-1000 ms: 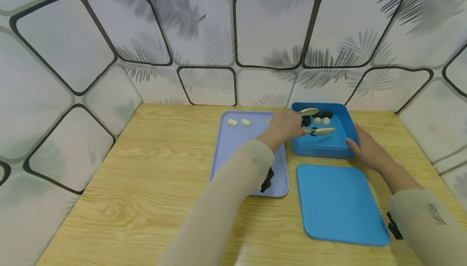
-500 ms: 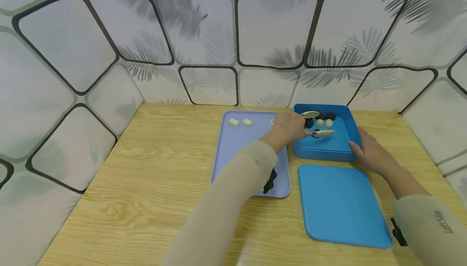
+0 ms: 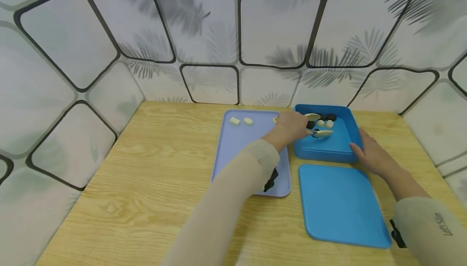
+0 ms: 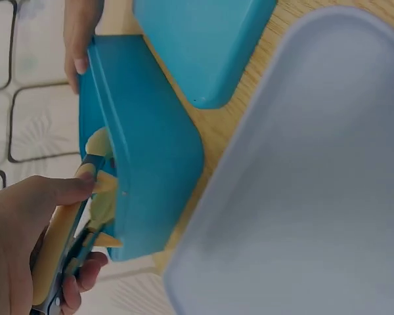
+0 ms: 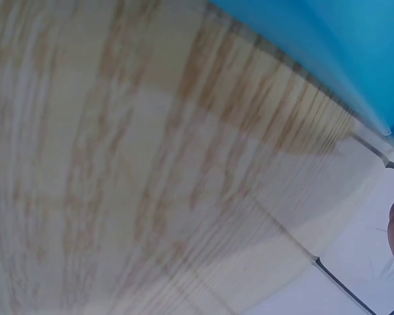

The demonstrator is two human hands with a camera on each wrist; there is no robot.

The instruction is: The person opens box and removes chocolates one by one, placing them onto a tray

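From the head, the work seems partway: rounded dark pieces (image 3: 311, 125) and white pieces (image 3: 329, 124) sit in the blue box (image 3: 322, 155), pale pieces (image 3: 234, 121) on the smooth lilac tray (image 3: 237, 142); the left hand (image 3: 290, 127) grips spread tongs (image 3: 323, 134), the right hand (image 3: 375, 156) rests straight-fingered against the box. Left wrist: yellow-sided tong handles, moulded plastic. Right wrist: streaky woodgrain table (image 5: 118, 164)
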